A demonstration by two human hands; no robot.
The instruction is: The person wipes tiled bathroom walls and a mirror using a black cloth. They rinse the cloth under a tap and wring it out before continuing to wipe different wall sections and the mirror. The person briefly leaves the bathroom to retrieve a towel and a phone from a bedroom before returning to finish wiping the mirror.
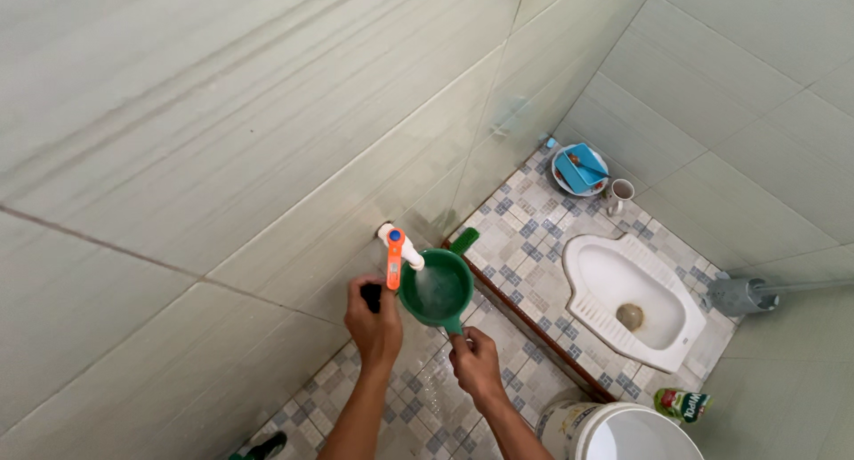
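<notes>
Right hand [476,364] clenched on the green dipper's [436,288] near handle, bowl under the wall tap [398,249] catching water. Left hand [374,322] grips something dark beside the tap's orange lever [393,262].

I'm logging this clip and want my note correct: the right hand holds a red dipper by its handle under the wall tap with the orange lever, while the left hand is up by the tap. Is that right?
One detail is wrong: the dipper is green, not red, as the head view shows. The rest stands: the right hand holds its handle under the wall tap with the orange lever, and the left hand is up by the tap.
</notes>
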